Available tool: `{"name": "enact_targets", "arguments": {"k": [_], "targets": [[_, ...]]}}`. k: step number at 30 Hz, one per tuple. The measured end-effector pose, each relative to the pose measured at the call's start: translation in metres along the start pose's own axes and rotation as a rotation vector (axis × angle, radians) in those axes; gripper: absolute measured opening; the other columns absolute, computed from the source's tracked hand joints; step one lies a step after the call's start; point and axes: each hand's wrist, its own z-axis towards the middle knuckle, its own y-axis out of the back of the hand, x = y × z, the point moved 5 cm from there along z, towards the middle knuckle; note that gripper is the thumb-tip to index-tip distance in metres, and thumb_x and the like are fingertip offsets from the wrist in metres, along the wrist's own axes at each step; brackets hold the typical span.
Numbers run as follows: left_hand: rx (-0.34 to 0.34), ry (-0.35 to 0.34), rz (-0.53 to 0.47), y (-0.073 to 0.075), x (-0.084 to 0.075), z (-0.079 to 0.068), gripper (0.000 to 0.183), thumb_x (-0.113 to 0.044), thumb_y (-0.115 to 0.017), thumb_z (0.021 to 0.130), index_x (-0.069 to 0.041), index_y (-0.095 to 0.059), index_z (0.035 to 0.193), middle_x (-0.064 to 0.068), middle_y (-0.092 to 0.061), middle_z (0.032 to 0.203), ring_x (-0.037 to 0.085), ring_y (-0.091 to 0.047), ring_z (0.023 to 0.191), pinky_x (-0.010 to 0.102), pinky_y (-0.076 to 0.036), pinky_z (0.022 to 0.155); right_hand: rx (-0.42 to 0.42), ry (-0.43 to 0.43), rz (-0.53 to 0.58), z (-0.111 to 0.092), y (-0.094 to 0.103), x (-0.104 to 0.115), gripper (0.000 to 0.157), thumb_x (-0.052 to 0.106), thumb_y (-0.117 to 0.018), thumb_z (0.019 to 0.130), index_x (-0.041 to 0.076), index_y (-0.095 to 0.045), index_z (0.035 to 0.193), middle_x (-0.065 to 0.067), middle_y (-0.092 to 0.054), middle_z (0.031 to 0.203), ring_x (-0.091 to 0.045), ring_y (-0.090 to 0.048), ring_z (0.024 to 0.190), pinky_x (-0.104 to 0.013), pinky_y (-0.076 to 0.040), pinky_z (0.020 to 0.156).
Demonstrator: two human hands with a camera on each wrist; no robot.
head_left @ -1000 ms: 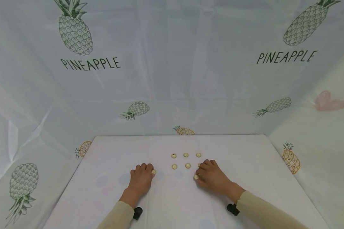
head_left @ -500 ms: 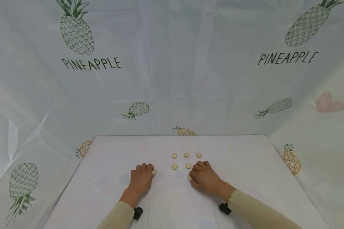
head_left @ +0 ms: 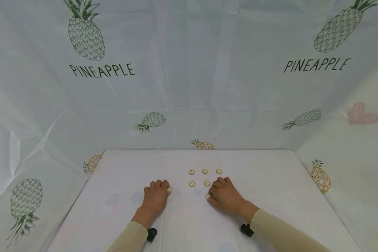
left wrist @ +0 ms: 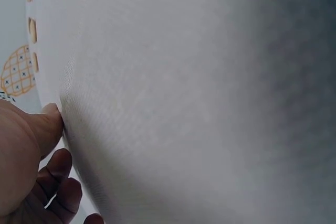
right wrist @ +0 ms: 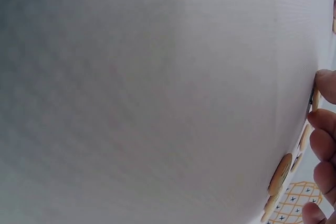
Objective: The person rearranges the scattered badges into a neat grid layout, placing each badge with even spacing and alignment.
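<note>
In the head view my left hand (head_left: 155,197) rests on the white table, its thumb and forefinger at a small pale round wooden disc (head_left: 169,189). The left wrist view shows the bent thumb (left wrist: 48,128) pressed to the cloth, and the disc is hidden there. My right hand (head_left: 225,196) pinches another disc (head_left: 208,196) between thumb and forefinger, flat on the table. Its edge (right wrist: 315,99) shows between those fingertips in the right wrist view. Just beyond, a row of discs ends with one (head_left: 207,183) close to the right fingers.
Three discs make a back row, the middle disc (head_left: 205,171) among them. In front of it lies another disc (head_left: 192,184). A pale cloth with pineapple prints (head_left: 154,119) hangs behind the table (head_left: 129,164) and along both sides.
My right hand has slid left along the table with its disc, then stopped. It now covers the disc at the right end of the nearer row. The left hand stays put.
</note>
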Motion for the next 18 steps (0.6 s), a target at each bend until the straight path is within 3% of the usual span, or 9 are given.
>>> {"name": "enact_targets", "arguments": {"k": [7,18], "targets": [[-0.015,0.000,0.001,-0.0028,0.0026,0.0015,0.019,-0.022,-0.074,0.100,-0.011,-0.061,0.109,0.003,-0.054,0.092,0.022,-0.044,0.087,0.044,-0.040,0.078,-0.004,0.013,0.007,0.0004,-0.0017,0.0025,0.010,0.032,-0.080,0.092,0.022,-0.078,0.092,0.008,-0.067,0.091,-0.014,-0.050,0.089,-0.040,-0.039,0.086],[-0.068,-0.067,0.053,0.0004,-0.0018,-0.0022,0.019,-0.021,-0.074,0.099,-0.008,-0.060,0.101,0.004,-0.050,0.088,0.022,-0.042,0.083,0.044,-0.039,0.076,-0.003,0.010,-0.004,-0.0006,-0.0020,0.0028,0.009,0.032,-0.081,0.091,0.023,-0.077,0.092,0.009,-0.067,0.091,-0.014,-0.051,0.090,-0.039,-0.039,0.085]]}}
